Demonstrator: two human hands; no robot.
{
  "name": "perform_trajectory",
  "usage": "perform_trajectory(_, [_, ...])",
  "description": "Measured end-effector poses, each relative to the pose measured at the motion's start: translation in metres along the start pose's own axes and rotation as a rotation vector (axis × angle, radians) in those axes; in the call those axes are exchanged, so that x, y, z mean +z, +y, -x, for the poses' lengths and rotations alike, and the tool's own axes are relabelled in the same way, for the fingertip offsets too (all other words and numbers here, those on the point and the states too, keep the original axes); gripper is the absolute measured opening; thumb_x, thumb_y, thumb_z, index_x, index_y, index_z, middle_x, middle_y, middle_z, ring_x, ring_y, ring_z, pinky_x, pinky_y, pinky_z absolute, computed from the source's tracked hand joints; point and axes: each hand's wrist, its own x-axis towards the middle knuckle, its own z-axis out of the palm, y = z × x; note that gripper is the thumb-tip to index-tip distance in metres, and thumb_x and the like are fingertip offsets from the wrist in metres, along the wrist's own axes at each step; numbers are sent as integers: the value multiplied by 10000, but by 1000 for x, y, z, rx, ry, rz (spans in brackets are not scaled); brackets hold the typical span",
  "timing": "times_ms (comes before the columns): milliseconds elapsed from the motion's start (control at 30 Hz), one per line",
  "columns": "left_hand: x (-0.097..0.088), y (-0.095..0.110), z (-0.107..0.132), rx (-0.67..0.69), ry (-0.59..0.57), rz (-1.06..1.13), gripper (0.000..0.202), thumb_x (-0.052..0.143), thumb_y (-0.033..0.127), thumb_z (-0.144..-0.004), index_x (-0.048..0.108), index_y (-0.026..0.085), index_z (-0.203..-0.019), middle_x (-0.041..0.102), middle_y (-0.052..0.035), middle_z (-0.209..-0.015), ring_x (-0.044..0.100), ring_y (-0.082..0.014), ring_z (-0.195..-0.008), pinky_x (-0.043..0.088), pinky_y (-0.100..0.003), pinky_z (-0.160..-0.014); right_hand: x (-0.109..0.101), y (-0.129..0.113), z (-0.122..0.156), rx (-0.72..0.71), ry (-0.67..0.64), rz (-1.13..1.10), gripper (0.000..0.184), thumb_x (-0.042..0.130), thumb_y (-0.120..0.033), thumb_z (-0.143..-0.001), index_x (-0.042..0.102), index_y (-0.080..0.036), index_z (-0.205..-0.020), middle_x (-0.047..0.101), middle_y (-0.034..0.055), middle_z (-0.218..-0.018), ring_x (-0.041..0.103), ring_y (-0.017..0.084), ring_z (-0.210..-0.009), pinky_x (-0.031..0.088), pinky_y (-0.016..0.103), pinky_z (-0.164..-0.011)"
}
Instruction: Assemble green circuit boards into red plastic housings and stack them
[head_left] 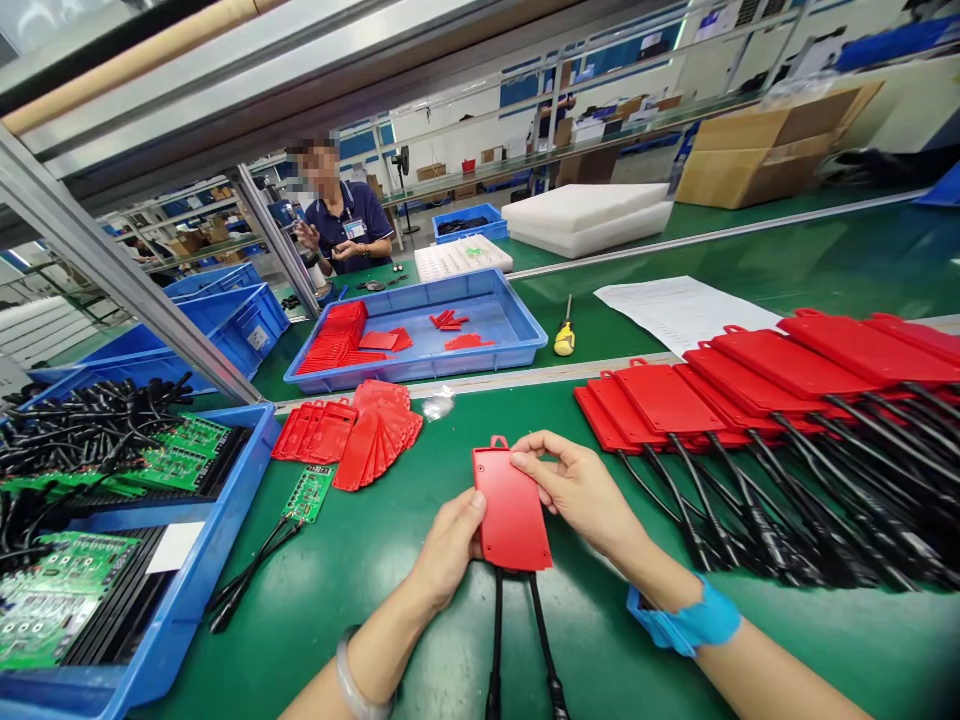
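A red plastic case with a small hanging loop is held above the green bench, and two black cables come out of its near end. My left hand grips its left edge, thumb on top. At the upper right corner, my right hand has thumb and fingers closed on the case. Left of them lie fanned red covers and red case shells. A green circuit board with black leads rests below those. To the right are rows of red cases with cables.
A blue tray with red parts stands behind, near a yellow screwdriver and a paper sheet. At left, a blue bin holds boards and cables. A metal frame post rises there. Across the bench is another person.
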Motion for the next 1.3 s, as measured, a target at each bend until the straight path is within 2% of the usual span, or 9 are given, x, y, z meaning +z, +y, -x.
perform_trajectory(167, [3,5,3,-6,-92,-17,561,597,513,-793,565,121,-1193,670,-107,-871,623,-187,-648,493,-277,-586,-2,9,-2,-20,26,48,351,638,-506,-759,549,-178,-847,433,-50,-558,369,76,-423,298,177,-369])
perform_trajectory(367, [4,6,3,67,-78,-44,522,655,442,-774,587,104,-1167,666,-102,-896,624,-181,-726,491,-277,-705,-2,12,-1,-41,14,32,338,644,-491,-766,547,-178,-850,453,-45,-620,424,73,-441,361,171,-374])
perform_trajectory(500, [3,4,2,51,-81,-53,542,629,461,-788,560,110,-1195,661,-110,-909,607,-165,-653,496,-259,-595,-1,9,0,-17,22,-27,386,664,-513,-736,528,-195,-907,443,-49,-688,476,84,-465,413,190,-388])
perform_trajectory(633, [2,2,1,48,-66,-59,549,593,499,-802,557,117,-1195,663,-99,-900,573,-134,-590,488,-249,-571,-2,5,-1,-7,30,0,456,671,-532,-713,534,-185,-975,486,-38,-713,443,79,-472,357,183,-378])
perform_trajectory(800, [0,1,1,115,-80,-118,507,536,491,-843,567,137,-1205,645,-96,-1033,599,-194,-831,471,-282,-766,-7,1,-3,58,-237,-53,445,540,-558,-824,633,-145,-963,637,37,-805,574,162,-707,467,264,-660])
perform_trajectory(933, [-3,1,3,158,-114,-207,492,484,468,-878,528,171,-1268,608,-93,-1152,560,-229,-1005,412,-310,-908,-11,-2,-2,81,-330,-137,441,610,-543,-789,672,-140,-957,684,60,-862,610,217,-852,456,317,-802])
perform_trajectory(1067, [-3,1,4,182,-110,-371,501,445,475,-890,501,192,-1299,609,-78,-1164,563,-222,-993,409,-288,-900,-7,-3,1,79,-268,-163,439,657,-542,-747,694,-126,-880,697,72,-822,625,209,-752,481,306,-701])
perform_trajectory(1200, [-3,11,7,204,-102,-657,449,384,418,-923,510,198,-1294,666,-59,-1022,599,-216,-852,438,-291,-806,-7,4,-3,118,-190,-255,417,700,-511,-715,706,-106,-814,679,50,-707,582,147,-590,455,249,-572])
perform_trajectory(1300, [-4,24,10,379,-2,-813,417,417,322,-915,502,212,-1308,618,-86,-1166,553,-258,-1042,372,-352,-944,-11,12,-10,250,-144,-413,367,759,-447,-666,711,-104,-787,673,46,-683,574,126,-562,434,215,-526])
